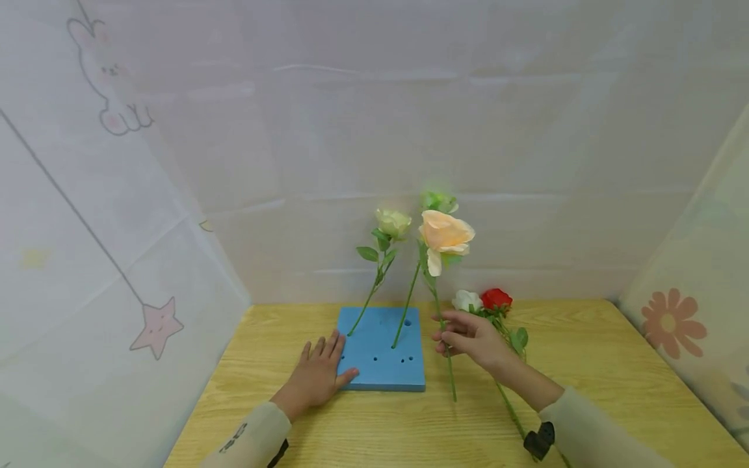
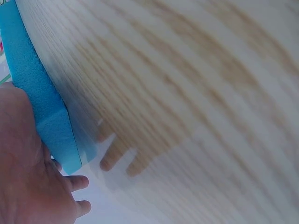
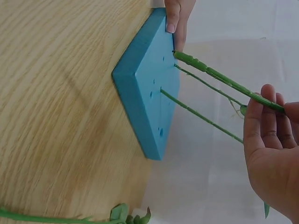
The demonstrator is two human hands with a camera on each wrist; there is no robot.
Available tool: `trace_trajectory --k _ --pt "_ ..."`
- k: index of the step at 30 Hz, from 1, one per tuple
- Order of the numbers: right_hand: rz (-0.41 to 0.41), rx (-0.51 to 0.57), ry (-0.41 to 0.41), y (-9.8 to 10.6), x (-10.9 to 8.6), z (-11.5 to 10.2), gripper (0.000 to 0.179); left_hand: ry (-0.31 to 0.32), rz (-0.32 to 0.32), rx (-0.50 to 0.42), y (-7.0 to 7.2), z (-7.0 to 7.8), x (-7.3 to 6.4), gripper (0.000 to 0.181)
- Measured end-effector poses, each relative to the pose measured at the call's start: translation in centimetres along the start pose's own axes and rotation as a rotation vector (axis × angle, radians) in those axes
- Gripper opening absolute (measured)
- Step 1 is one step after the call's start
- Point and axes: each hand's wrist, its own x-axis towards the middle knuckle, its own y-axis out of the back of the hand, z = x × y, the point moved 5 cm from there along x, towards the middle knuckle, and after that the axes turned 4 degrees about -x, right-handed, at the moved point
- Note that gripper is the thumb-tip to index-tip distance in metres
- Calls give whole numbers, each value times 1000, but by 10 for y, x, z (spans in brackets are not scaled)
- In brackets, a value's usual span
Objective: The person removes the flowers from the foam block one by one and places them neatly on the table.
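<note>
One peach rose [image 1: 447,233] is pinched in right grip [image 1: 473,339], left grip [image 1: 318,374] spread against blue block [image 1: 386,376].

Wears a pale beige left sleeve [image 1: 257,430], below and left of the blue block [image 1: 383,376], with a dark marking [image 1: 234,438] too small to read and a black piece [image 1: 279,453] at the cuff; wears a matching right sleeve [image 1: 593,426], below and right of the block, with a lumpy black fitting [image 1: 539,441] at its cuff.

The left hand [image 2: 32,168] rests against a blue block [image 2: 35,70], two fingertips [image 2: 81,182] poking out below its corner. Finger-shaped reflections [image 2: 113,153] show on the wood-grained table [image 2: 154,79].
</note>
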Motion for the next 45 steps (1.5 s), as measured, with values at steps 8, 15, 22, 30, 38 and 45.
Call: trace_trajectory --k 8,15,22,30,38,45 --pt "27 -5 -37 14 -14 4 50 -11 9 -3 0 0 1 91" --pt "23 -47 -71 28 -26 9 54 -8 13 4 1 1 1 92" --pt "37 -68 -86 43 -37 15 53 -6 0 -3 3 3 -1 90" --pt "81 -97 -122 59 -52 21 56 1 2 9 4 3 0 92" --pt "126 -98 -165 75 -69 23 63 1 2 -5 3 2 0 91" --pt "164 -110 -185 85 -79 22 64 -8 8 -10 1 2 1 90"
